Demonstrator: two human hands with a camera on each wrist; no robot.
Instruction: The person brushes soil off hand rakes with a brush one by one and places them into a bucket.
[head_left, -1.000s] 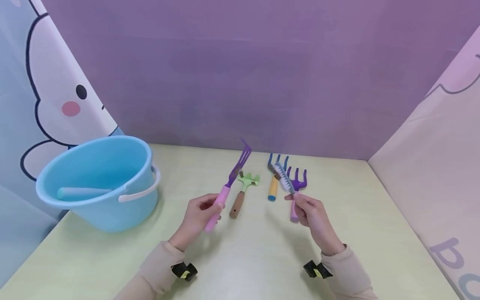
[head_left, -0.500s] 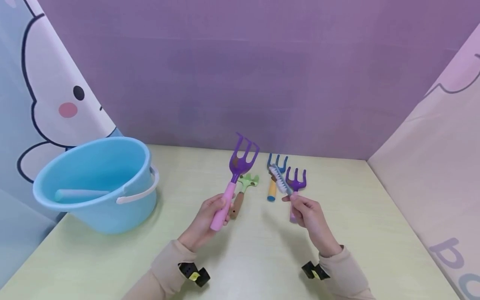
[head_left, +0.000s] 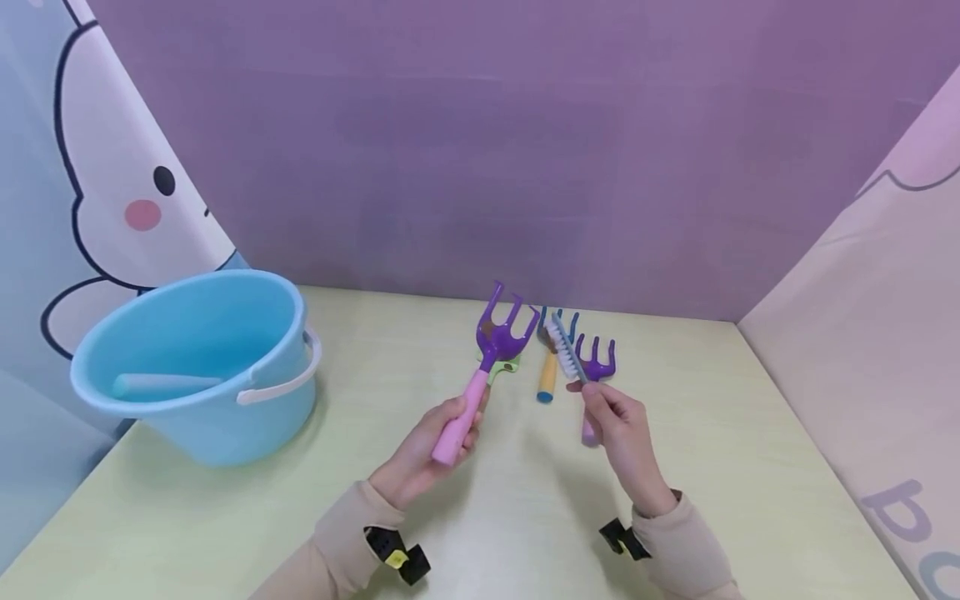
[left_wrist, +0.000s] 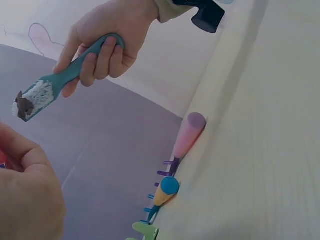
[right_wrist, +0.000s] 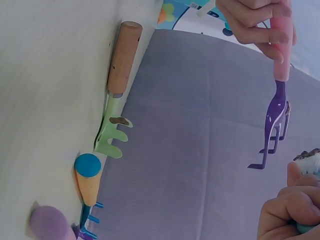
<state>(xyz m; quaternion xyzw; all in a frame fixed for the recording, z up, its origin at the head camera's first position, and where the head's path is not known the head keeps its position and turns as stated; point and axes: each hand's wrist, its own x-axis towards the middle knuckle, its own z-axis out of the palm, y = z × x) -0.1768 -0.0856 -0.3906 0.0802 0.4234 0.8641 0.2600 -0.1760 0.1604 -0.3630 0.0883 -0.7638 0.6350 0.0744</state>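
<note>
My left hand [head_left: 427,450] grips the pink handle of a purple three-pronged hand rake [head_left: 497,340], raised with its prongs pointing away; a brown smear marks its head. My right hand [head_left: 621,433] holds a teal scrubbing brush [left_wrist: 70,73] by its handle. Brown matter sticks to the tip of its white bristles in the left wrist view. Brush and held rake are apart. On the table behind lie a green rake [right_wrist: 111,134] with a brown handle, partly hidden in the head view, a blue rake with a yellow handle [head_left: 547,379], and a second purple rake [head_left: 597,368].
A light-blue bucket [head_left: 232,429] with a white handle stands at the left of the table [head_left: 750,467]. Inside it leans a pale blue rod-like thing [head_left: 165,384]. A purple backdrop [head_left: 480,167] rises behind, with printed sheets at both sides.
My left hand has moved right, turning the rake from edge-on to face-on; it now overlaps the green rake in the head view. My right hand with the brush has barely shifted.
</note>
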